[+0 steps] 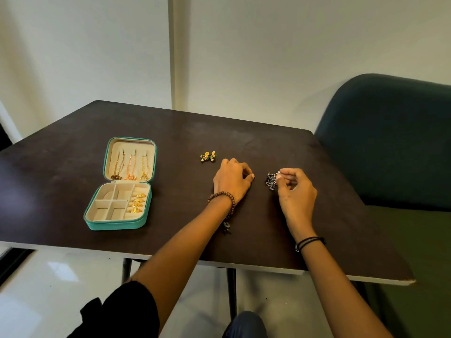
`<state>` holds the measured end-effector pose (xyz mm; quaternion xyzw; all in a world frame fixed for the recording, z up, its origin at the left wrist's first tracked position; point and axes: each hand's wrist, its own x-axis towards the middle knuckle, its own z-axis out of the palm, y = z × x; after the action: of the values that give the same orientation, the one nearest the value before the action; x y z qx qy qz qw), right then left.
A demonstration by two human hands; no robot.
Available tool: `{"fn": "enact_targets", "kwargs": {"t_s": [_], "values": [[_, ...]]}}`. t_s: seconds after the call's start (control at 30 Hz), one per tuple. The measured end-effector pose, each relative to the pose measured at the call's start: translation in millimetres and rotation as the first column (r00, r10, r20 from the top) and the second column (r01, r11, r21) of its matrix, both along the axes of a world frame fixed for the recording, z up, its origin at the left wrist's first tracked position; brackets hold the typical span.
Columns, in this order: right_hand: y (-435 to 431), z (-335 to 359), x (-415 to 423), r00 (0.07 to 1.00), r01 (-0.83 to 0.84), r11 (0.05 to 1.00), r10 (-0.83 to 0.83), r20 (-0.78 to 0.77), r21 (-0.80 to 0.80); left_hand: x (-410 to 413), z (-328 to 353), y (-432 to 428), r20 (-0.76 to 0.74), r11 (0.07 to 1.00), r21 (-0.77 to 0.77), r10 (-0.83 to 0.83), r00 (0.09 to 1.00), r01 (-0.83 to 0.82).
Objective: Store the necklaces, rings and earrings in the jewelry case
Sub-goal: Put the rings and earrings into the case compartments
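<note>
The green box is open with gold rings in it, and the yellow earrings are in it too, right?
No. The head view shows the yellow earrings lying on the table, outside the green box. It is open, with gold rings in it.

Wears black sleeve (122, 311), bead bracelet (223, 195), black wristbands (308, 241).

A dark brown table (170, 132) with a pale edge stood against a cream wall (268, 57). A dark teal chair (390, 142) sat just beside the tabletop's right edge. Glossy white floor (61, 276) showed below the near edge.
</note>
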<state>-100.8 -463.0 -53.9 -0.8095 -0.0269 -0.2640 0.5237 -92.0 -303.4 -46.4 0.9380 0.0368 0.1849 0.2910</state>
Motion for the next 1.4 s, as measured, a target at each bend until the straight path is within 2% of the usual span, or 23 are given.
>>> {"fn": "enact_targets", "kwargs": {"t_s": [0.13,0.23,0.33,0.47,0.6,0.73,0.87,1.03,1.13,1.3,1.37,1.4], "values": [[-5,1,2,0.998,0.067,0.988,-0.064,-0.025,0.137,-3,-1,-1,0.021,0.999,0.039,-0.022,1.000,0.021],[-13,3,4,0.994,0.106,0.963,-0.095,-0.057,0.249,-5,-1,-2,0.022,0.999,-0.047,-0.027,0.999,0.028],[-22,3,7,0.989,0.140,0.960,-0.126,-0.074,0.243,-5,-2,-1,0.044,0.992,-0.115,-0.055,0.998,0.060],[-32,4,11,0.981,0.186,0.958,-0.169,-0.096,0.220,-6,-3,1,0.067,0.988,-0.056,-0.138,0.988,0.142],[-34,5,15,0.975,0.174,0.983,-0.164,-0.150,0.055,-5,-4,1,0.057,0.984,-0.072,-0.161,0.985,0.165],[-29,3,18,0.992,0.029,0.980,-0.052,-0.114,-0.196,-4,-5,0,0.078,0.976,-0.151,-0.146,0.986,0.157],[-17,7,28,0.996,-0.088,0.893,0.074,-0.048,-0.441,-5,-5,-1,0.081,0.969,-0.199,-0.131,0.988,0.145],[-6,10,36,0.994,-0.070,0.750,-0.004,-0.111,-0.658,-6,-4,1,0.089,0.957,-0.265,-0.100,0.991,0.120],[-4,10,34,0.997,-0.048,0.674,-0.012,-0.076,-0.737,-7,-4,2,0.105,0.957,-0.265,-0.092,0.990,0.117],[-4,5,29,0.994,-0.040,0.621,0.103,0.032,-0.783,-7,-4,3,0.115,0.955,-0.279,-0.075,0.991,0.104],[-5,5,28,0.989,-0.056,0.637,0.143,0.046,-0.769,-9,-3,3,0.118,0.950,-0.295,-0.070,0.990,0.103],[-6,5,27,0.985,-0.075,0.678,0.163,0.050,-0.731,-9,-3,3,0.121,0.944,-0.312,-0.069,0.990,0.104]]}}
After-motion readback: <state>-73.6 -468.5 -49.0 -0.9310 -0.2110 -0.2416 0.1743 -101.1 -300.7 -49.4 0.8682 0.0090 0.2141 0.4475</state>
